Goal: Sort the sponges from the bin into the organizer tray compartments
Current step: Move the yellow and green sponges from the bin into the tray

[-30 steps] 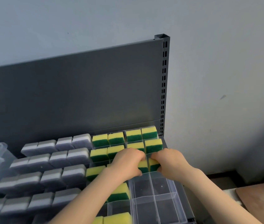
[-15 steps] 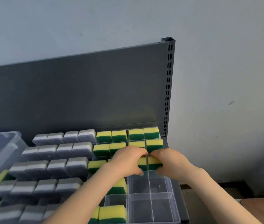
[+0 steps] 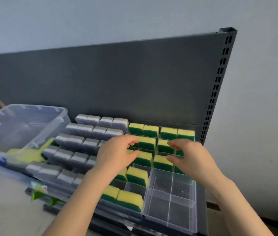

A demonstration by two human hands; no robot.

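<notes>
My left hand [image 3: 117,155] and right hand [image 3: 191,156], fingers loosely curled, over yellow-green sponges [image 3: 145,144] in the clear organizer tray [image 3: 180,210] | grey sponges [image 3: 77,142] in rows to their left | clear bin [image 3: 32,120] far left

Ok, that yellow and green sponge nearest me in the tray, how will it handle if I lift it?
Probably soft and squashy: the yellow-and-green sponge looks like foam with a green scouring layer. Likely light for its size. Blocky and flat-sided, so it shouldn't roll, though the clear tray dividers may drag on it.
</notes>
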